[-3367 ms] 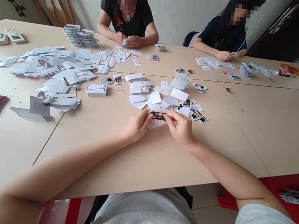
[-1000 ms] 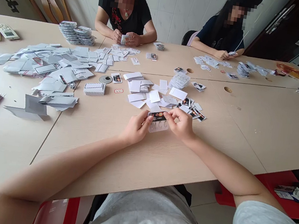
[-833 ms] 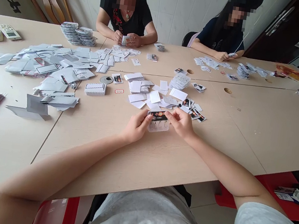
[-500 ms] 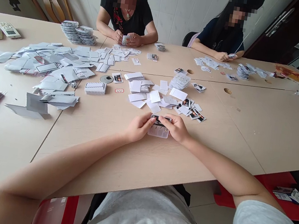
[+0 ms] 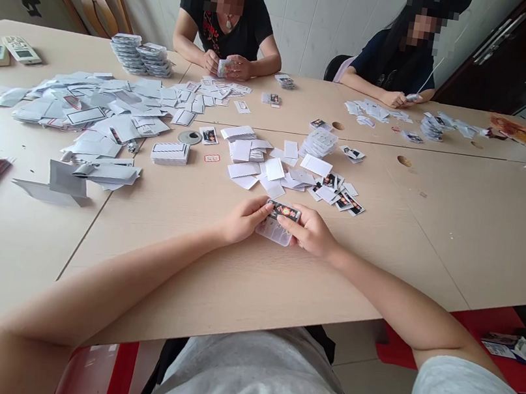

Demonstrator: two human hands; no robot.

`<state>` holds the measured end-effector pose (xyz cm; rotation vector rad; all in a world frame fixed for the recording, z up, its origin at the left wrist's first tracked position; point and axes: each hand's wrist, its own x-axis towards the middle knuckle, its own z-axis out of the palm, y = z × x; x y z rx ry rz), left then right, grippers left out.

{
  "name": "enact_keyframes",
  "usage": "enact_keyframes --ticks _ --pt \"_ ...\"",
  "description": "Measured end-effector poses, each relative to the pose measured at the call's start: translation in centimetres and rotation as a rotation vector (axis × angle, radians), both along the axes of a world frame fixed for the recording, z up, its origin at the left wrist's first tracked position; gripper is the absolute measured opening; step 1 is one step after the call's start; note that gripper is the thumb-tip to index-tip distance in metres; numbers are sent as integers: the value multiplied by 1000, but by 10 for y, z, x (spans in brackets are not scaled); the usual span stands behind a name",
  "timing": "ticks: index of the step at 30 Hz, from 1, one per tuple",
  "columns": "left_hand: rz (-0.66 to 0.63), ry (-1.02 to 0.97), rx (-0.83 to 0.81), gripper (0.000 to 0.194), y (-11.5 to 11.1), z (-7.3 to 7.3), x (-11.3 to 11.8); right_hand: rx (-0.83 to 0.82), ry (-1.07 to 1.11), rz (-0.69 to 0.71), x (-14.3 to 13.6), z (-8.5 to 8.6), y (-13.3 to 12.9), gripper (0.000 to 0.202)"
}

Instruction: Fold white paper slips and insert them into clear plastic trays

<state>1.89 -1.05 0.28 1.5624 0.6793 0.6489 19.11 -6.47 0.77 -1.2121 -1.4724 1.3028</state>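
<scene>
Between my two hands is a small clear plastic compartment box (image 5: 273,232) with a black printed label (image 5: 285,210) along its far side. My left hand (image 5: 243,222) grips the box's left edge, thumb on top. On the right edge my right hand (image 5: 313,232) is closed, its thumb lying over the lower part of the label. Small pieces show faintly through the plastic, too small to name. Just beyond my hands lie loose white cards (image 5: 274,170) and dark printed cards (image 5: 344,200). A stack of similar clear boxes (image 5: 319,143) stands behind them.
Across the table (image 5: 382,261) sit two people, each holding a small box. A big heap of white paper packets (image 5: 103,104) spreads over the left side, near box stacks (image 5: 125,52). A card stack (image 5: 169,153) and tape roll (image 5: 189,137) lie left of centre.
The box has tilted slightly in my hands. My right thumb has slid down off the label's middle, so more of its print shows. The whole view has shifted a little.
</scene>
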Motion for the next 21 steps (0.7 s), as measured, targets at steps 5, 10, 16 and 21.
enact_keyframes --ticks 5,10,16,21 --pt "-14 -24 -55 38 -2 4 1 -26 8 7 0 -1 -2 24" --pt "-16 -22 -85 36 -4 6 1 -40 -2 7 -1 0 -3 24" --pt "-11 -6 -54 37 -3 3 0 -82 74 22 -1 -2 -2 28" --pt "-10 -21 -124 36 -2 3 -1 -86 144 55 1 -1 -2 43"
